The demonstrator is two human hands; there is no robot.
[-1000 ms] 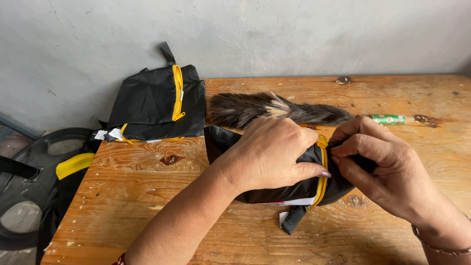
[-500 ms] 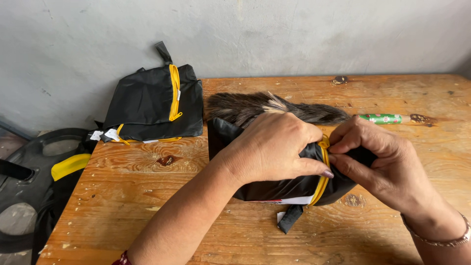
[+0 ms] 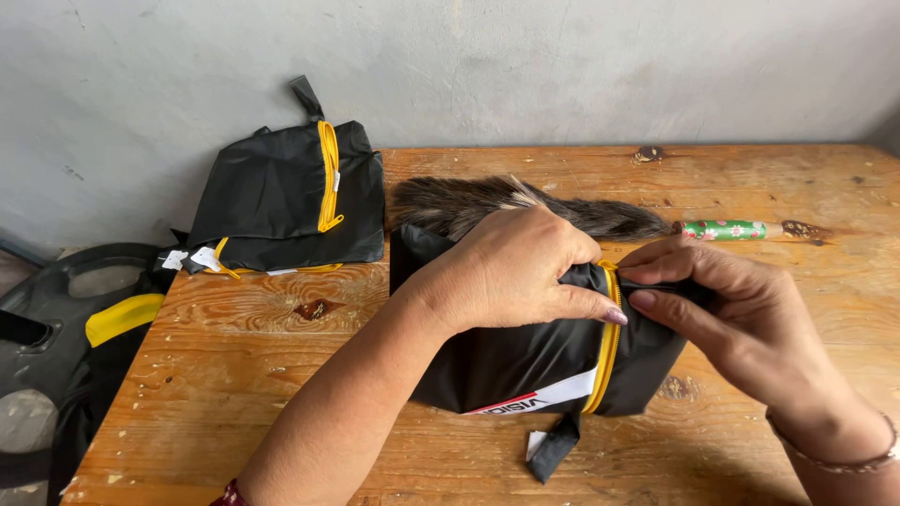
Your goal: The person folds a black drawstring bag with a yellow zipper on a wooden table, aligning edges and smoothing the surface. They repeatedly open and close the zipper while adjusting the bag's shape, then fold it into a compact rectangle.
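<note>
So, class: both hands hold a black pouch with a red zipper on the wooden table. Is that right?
Not quite. The zipper is yellow, not red, as the head view shows. The rest stands: the left hand and right hand hold the black pouch on the wooden table.

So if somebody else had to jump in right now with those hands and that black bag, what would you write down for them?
Left hand: pressed on top of the black fabric pouch with the yellow zip, holding it down on the worn wooden table.
Right hand: fingertips pinching at the top end of the zip; the slider itself is hidden.
Done: one matching black pouch lies flat at the table's back left.
Left: the zip on the held pouch, from the top end on.
Nearby: a dark feather duster with a green flowered handle behind the pouch.
</note>
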